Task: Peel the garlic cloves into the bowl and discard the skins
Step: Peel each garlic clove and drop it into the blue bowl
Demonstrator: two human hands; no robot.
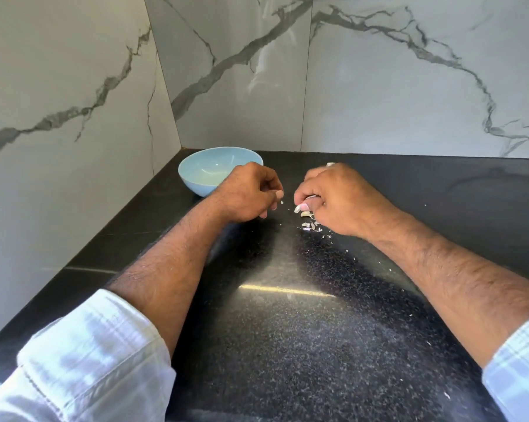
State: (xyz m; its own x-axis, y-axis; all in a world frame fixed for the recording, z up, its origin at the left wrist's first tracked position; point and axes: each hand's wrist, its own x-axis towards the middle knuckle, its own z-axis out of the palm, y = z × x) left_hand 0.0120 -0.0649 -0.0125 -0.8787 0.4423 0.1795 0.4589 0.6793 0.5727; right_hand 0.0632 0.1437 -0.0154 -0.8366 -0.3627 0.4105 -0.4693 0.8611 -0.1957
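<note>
A light blue bowl (206,172) stands on the black counter near the back left corner; its inside looks bare where it shows. My left hand (248,193) hovers just right of the bowl with fingers curled, thumb and forefinger pinched together; whether a skin flake sits between them I cannot tell. My right hand (333,196) grips a garlic clove (301,207), whose pale tip pokes out under the fingers. A small heap of garlic skins (310,223) lies on the counter right below that hand. Something pale (330,164) peeks out behind the right hand.
The speckled black counter (287,330) runs toward me, dotted with tiny skin flakes (429,342) on the right side. Marble-patterned walls (74,86) close off the left and back, meeting at the corner behind the bowl.
</note>
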